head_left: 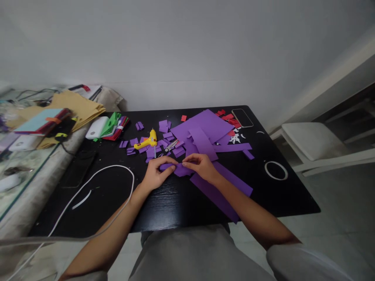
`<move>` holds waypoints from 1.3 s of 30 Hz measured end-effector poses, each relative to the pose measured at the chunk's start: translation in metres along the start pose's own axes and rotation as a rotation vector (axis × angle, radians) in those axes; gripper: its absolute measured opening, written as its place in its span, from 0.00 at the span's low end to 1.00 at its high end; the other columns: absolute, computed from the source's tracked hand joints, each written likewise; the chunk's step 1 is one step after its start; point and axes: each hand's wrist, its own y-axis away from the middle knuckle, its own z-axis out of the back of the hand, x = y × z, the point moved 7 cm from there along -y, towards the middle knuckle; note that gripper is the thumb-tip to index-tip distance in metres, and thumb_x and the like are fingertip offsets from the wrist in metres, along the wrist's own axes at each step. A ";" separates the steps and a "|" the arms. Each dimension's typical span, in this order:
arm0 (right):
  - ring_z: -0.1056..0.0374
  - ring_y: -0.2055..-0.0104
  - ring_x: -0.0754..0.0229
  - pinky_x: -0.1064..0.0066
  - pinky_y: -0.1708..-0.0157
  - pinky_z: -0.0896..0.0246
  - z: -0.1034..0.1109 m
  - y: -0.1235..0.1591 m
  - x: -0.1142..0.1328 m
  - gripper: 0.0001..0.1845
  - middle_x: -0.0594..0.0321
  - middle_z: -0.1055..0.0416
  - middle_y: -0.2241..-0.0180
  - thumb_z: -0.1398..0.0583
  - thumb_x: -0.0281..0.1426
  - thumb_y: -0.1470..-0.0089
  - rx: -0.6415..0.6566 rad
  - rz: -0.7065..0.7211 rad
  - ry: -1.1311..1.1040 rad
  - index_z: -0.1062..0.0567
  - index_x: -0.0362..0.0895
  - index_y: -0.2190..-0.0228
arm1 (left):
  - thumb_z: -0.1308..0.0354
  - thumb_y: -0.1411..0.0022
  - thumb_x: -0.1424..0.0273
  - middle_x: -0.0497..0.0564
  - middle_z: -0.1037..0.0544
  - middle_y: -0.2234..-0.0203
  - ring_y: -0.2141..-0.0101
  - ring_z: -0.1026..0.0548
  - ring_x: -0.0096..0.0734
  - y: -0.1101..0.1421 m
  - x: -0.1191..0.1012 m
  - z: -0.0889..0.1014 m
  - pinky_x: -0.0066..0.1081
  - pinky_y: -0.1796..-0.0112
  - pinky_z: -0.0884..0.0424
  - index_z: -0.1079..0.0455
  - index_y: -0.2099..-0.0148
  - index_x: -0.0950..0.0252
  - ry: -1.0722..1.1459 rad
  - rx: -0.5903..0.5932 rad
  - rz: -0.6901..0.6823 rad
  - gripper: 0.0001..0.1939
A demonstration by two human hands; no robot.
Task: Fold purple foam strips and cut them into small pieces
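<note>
My left hand (158, 171) and my right hand (202, 167) meet near the middle of the black table, both pinching one small piece of purple paper (182, 171). The fingertips hide part of its upper edge. Just beyond the hands lie scissors (171, 146), a yellow glue gun (146, 141) and several small cut purple pieces (179, 151). Under my right forearm, a wide purple strip (213, 191) reaches the table's front edge. Behind my right hand rest a large purple sheet (206, 123) and a shorter strip (202, 142) on top of it.
A white cable (117, 166) loops over the left side of the table (166, 210). Folded coloured sheets (114, 125) lie at the back left. A phone (242, 118), red scraps (231, 118) and a white ring (276, 170) are on the right. A white chair (310, 140) stands beyond.
</note>
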 end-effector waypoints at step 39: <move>0.23 0.62 0.55 0.61 0.58 0.25 0.001 0.001 -0.012 0.31 0.60 0.20 0.62 0.24 0.35 0.65 -0.056 -0.212 -0.297 0.25 0.45 0.57 | 0.34 0.42 0.56 0.48 0.22 0.72 0.71 0.28 0.28 -0.002 0.023 -0.002 0.28 0.68 0.32 0.24 0.64 0.65 0.222 -0.177 0.279 0.16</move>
